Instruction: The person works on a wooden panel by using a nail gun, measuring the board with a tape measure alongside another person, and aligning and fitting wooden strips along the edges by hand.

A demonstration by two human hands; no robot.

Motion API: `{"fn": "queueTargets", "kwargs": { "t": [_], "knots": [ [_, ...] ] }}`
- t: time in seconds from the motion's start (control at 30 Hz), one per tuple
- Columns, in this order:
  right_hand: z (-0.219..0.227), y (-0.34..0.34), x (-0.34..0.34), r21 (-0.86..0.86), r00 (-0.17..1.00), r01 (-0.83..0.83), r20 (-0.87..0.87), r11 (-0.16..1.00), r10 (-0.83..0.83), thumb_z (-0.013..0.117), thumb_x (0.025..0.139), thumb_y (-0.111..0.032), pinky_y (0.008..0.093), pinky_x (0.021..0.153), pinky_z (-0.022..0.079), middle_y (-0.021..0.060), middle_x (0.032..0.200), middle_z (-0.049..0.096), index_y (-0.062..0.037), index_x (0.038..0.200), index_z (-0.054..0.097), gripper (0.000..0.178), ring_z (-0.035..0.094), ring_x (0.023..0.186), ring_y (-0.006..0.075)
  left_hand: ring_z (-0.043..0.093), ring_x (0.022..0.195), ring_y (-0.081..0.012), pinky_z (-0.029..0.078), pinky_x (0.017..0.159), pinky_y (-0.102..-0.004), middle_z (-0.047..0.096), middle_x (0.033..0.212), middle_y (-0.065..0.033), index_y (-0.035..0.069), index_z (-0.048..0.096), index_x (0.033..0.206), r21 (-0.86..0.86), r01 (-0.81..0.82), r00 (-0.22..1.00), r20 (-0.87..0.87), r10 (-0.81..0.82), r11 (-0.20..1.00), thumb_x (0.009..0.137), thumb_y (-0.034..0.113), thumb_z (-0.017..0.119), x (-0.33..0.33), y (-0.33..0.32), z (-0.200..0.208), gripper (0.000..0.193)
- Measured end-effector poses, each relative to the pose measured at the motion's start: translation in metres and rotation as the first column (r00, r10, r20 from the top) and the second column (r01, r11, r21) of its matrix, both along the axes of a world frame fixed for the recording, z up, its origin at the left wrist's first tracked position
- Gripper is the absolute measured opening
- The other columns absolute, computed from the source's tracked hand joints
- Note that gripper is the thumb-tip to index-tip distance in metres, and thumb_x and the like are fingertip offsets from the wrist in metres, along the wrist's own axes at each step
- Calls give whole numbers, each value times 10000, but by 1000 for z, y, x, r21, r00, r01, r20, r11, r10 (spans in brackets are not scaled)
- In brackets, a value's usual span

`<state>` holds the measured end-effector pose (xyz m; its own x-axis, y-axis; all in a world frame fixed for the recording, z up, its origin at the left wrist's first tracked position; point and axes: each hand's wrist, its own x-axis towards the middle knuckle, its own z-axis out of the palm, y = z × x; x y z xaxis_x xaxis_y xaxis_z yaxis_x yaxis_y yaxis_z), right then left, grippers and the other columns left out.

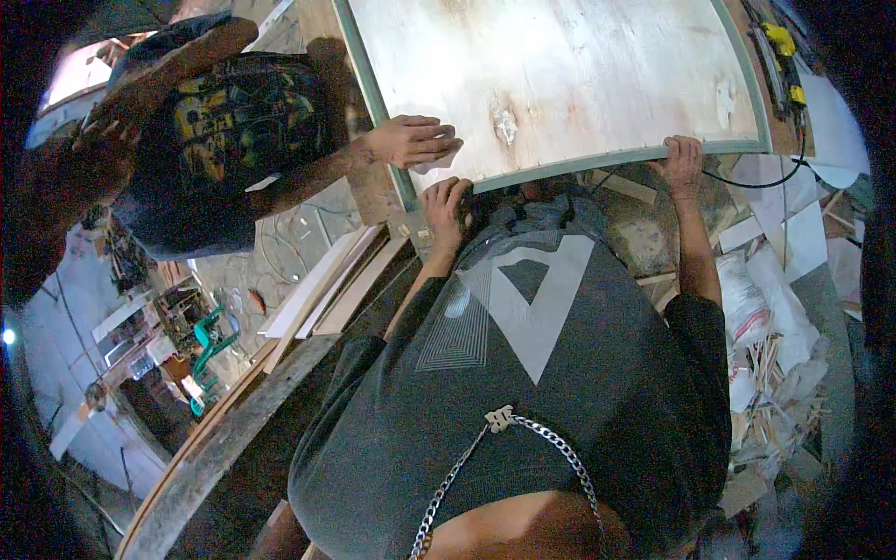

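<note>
A: Where is the white panel (pixel 597 75) now?
B: It's lying straight ahead of the person, grey-green edging (pixel 616 154) trimming its visible sides, its far end running out of view. Brown stains are streaking its face, and a rough patch (pixel 505 126) is showing toward its near edge.
A: And the left hand (pixel 446 210)?
B: Hooking on at the panel's near left corner! Those fingers are curling over the edge, gripping it.
A: The right hand (pixel 684 161)?
B: Gripping too, fingers folding over that same near edge, close to the panel's right corner.
A: Somebody's joining from the left!
B: Yes, a co-worker's hand (pixel 411 142) is reaching over the panel's left edge, fingers stretching out just above the person's left hand in view. Whether it's pressing down, I cannot tell.
A: What's surrounding the panel?
B: A yellow-and-black tool (pixel 778 40) is lying just beyond its right edge, and a black cable (pixel 793 174) is looping past the near right corner. White sacks (pixel 742 297) are slumping below that corner, while long boards (pixel 322 285) are lying below the left one.
</note>
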<state>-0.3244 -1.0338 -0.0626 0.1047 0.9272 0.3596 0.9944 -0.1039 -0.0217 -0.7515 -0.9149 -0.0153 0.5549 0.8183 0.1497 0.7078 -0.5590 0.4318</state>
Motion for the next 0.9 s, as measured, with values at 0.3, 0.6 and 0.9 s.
{"fn": "queueTargets", "kwargs": {
  "t": [0.3, 0.6, 0.9],
  "knots": [
    [2, 2, 0, -30, 1000, 13, 3, 999, -13, 720, 531, -348, 444, 897, 346, 97, 967, 470, -76, 990, 443, 601, 454, 959, 289, 492, 916, -270, 343, 821, -373, 537, 999, -66, 130, 556, 1002, 2, -2, 999, 52, 2, 1000, 563, 130, 657, -4, 1, -6, 451],
    [-5, -1, 3, -76, 999, 21, 45, 997, -18, 721, 549, -409, 460, 909, 342, 122, 1001, 488, -53, 1025, 481, 641, 457, 978, 318, 492, 910, -230, 323, 820, -377, 557, 974, -31, 134, 573, 959, 36, -3, 999, 32, 2, 999, 625, 153, 652, 5, 0, -2, 344],
    [4, 0, -3, -106, 997, 59, 57, 993, -53, 715, 561, -378, 454, 939, 313, 122, 1006, 484, -46, 1023, 477, 616, 440, 1004, 322, 495, 905, -227, 319, 822, -376, 574, 974, -31, 131, 585, 942, 48, -41, 997, 66, 38, 998, 665, 177, 650, 6, 0, -11, 288]
  ]
}}
